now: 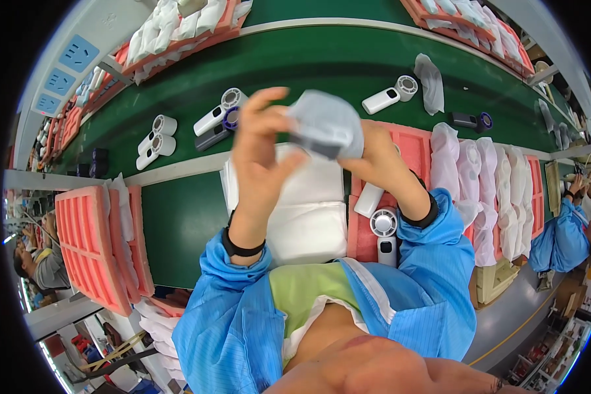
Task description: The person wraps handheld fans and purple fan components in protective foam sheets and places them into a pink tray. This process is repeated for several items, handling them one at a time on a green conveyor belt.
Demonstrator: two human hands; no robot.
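Over the green bench [184,223], both hands, left hand [259,154] and right hand [374,161], pinch shut on a grey pouch [325,125], raised above the white pad [308,210], 1 white fan [384,233] waiting below the right grip.

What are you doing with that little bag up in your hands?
A person in a blue coat holds a small grey pouch up in the air with both hands. The left hand has its fingers spread on one side, and the right hand grips the other. Below lie a stack of white bags and a pink foam tray with a white handheld fan. More fans sit on the green belt.
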